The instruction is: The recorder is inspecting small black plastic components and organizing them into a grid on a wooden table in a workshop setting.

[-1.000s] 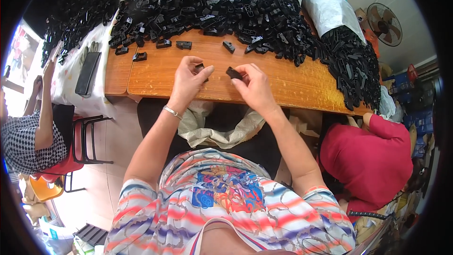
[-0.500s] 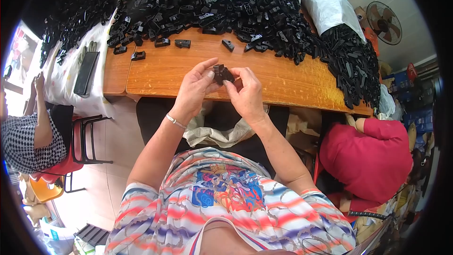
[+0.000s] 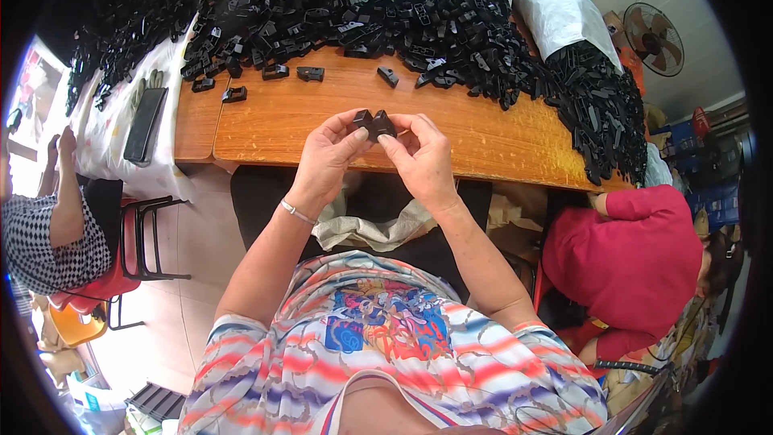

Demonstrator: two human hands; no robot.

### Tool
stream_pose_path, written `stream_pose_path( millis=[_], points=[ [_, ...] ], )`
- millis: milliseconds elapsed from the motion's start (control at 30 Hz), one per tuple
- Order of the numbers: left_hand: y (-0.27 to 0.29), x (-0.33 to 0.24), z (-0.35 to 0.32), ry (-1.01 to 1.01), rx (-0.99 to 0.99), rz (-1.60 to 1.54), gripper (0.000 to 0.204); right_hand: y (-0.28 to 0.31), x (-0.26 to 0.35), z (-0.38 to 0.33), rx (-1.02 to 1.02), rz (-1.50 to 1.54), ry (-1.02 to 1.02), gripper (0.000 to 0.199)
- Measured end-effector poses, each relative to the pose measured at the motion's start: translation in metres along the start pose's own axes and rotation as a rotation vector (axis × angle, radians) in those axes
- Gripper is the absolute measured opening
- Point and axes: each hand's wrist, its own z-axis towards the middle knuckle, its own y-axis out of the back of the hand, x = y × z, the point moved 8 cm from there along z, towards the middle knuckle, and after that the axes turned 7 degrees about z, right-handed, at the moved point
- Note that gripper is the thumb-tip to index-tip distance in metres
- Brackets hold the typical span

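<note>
Both forearms rise from the lower edge, wrists bent inward. Left hand [image 3: 328, 157] and right hand [image 3: 419, 157] meet above the table's [image 3: 499, 133] near edge, fingertips pinching two black parts [image 3: 374, 123] pressed together. The parts pile [image 3: 386, 8] covers the far edge.

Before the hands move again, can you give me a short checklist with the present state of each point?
1. Left hand has a grip on the small black plastic parts: ok.
2. Right hand pinches them too: ok.
3. The two parts fully joined: cannot tell.
4. Parts held above the wooden table, not resting on it: ok.
5. Pile of black parts lies ahead of the hands: ok.
</note>
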Motion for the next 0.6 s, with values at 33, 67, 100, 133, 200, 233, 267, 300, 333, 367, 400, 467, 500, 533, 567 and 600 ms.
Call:
stream_pose_path(
  millis=[33,67,100,133,200,233,267,300,333,367,400,467,500,533,567,600],
  points=[
    [0.0006,0.0006,-0.0002,0.017,-0.016,-0.04,0.034,0.0009,-0.0001,0.0006,-0.003,0.052,-0.005,0.023],
    [0.001,0.0017,0.0,0.018,-0.015,-0.041,0.034,0.0013,0.0015,0.0008,-0.004,0.051,-0.006,0.023],
    [0.0012,0.0018,-0.0001,0.002,-0.001,-0.027,0.034,-0.0006,0.0028,0.0008,0.02,0.058,-0.026,0.023],
    [0.0009,0.0016,-0.0001,-0.013,0.012,-0.013,0.034,-0.0028,0.0028,0.0006,0.043,0.065,-0.046,0.023],
    [-0.0004,0.0012,0.0001,-0.032,0.025,0.003,0.034,-0.0047,0.0011,-0.0004,0.041,0.084,-0.051,0.023],
    [-0.0015,0.0001,0.0,-0.051,0.038,0.019,0.034,-0.0053,0.0002,-0.0009,0.039,0.103,-0.055,0.023],
    [-0.0013,0.0,-0.0001,-0.05,0.037,0.019,0.034,-0.0047,0.001,-0.0012,0.039,0.103,-0.055,0.023],
    [-0.0024,-0.0015,-0.0005,-0.069,0.055,0.03,0.034,-0.0042,0.0023,-0.0017,0.047,0.093,-0.058,0.023],
    [-0.0034,-0.0032,-0.0011,-0.087,0.072,0.042,0.033,-0.004,0.0028,-0.002,0.055,0.083,-0.06,0.023],
    [-0.0031,-0.004,-0.002,-0.087,0.071,0.042,0.033,-0.004,0.0012,-0.0023,0.056,0.082,-0.061,0.023],
    [-0.0045,-0.0058,-0.0031,-0.093,0.086,0.037,0.033,-0.0042,-0.001,-0.0025,0.06,0.1,-0.054,0.023],
    [-0.0057,-0.0063,-0.0033,-0.098,0.102,0.032,0.033,-0.0042,-0.0011,-0.0025,0.065,0.117,-0.047,0.023],
    [-0.0057,-0.0045,-0.0025,-0.088,0.106,0.037,0.033,-0.0028,0.0009,-0.0022,0.046,0.135,-0.04,0.023],
    [-0.0059,-0.0031,-0.0021,-0.078,0.11,0.041,0.033,-0.0012,0.0027,-0.0019,0.028,0.153,-0.033,0.022],
    [-0.0062,-0.0033,-0.0025,-0.079,0.11,0.04,0.033,-0.001,0.0035,-0.0015,0.029,0.153,-0.033,0.022],
    [-0.0057,-0.0039,-0.0031,-0.083,0.099,0.051,0.033,-0.0013,0.003,-0.0012,0.038,0.13,-0.047,0.022]
  ],
)
